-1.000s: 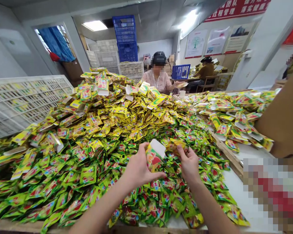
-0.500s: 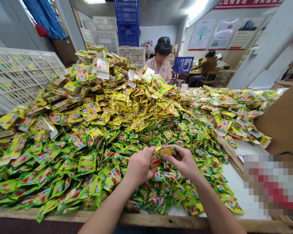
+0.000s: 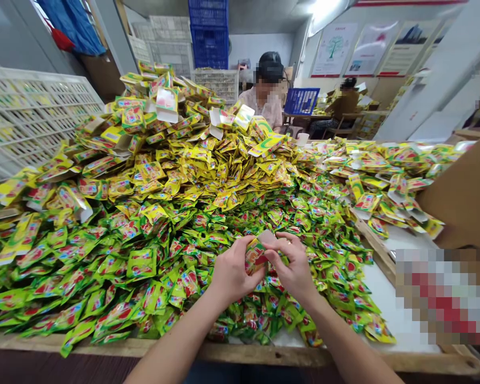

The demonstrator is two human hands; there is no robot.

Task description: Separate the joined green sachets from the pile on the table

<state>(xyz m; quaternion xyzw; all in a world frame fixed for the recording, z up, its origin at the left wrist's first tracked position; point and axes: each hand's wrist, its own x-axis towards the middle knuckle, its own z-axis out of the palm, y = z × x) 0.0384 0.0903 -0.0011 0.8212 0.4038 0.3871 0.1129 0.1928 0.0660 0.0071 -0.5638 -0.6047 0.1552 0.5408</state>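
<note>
My left hand (image 3: 231, 272) and my right hand (image 3: 294, 269) meet just above the near slope of a big heap of green and yellow sachets (image 3: 164, 213). Between them is a small printed carton (image 3: 257, 254), green and red with a pale flap at its top. The left hand's fingers are wrapped round the carton's side. The right hand's fingers pinch the flap end. Green sachets lie directly under both hands.
Flat printed cartons (image 3: 160, 101) top the heap. A white plastic crate (image 3: 28, 122) stands at left, a brown cardboard box (image 3: 464, 197) at right. The wooden table edge (image 3: 224, 352) runs near me. A person (image 3: 266, 90) sits across; another works further back by a blue basket (image 3: 301, 101).
Both hands have come together on the carton and drawn slightly nearer; a second ago the right hand held sachets apart from the carton. The view has tilted down a little.
</note>
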